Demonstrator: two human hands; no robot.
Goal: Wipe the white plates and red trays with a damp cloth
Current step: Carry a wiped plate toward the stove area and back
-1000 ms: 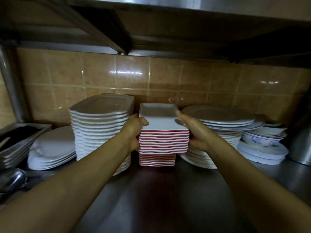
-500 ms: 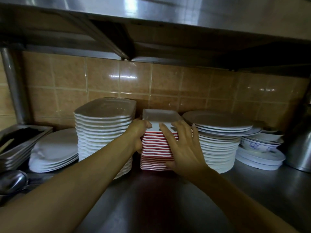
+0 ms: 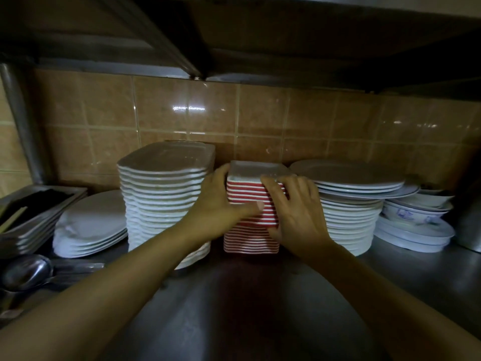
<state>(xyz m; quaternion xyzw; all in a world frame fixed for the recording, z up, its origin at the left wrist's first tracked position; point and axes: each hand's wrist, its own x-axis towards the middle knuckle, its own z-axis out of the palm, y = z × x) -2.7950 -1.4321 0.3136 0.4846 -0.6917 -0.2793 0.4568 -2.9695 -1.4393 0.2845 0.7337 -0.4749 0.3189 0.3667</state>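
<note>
A stack of red trays with white rims stands on the steel counter against the tiled wall, its top tray showing a white inside. The upper part of the stack sits slightly offset on the lower part. My left hand grips the upper stack from its left side, with the thumb lying across the front. My right hand presses flat on the stack's front right with straight fingers. A tall stack of white rectangular plates stands to the left and a stack of round white plates to the right. No cloth is in view.
White oval plates and steel trays lie at far left, with a ladle in front. Patterned bowls and a metal pot stand at far right. A steel shelf hangs low overhead. The steel counter stretches toward me.
The upper batch of red trays, held raised in both hands, came down onto the lower batch. My right hand moved from its right side to the front and flattened.
</note>
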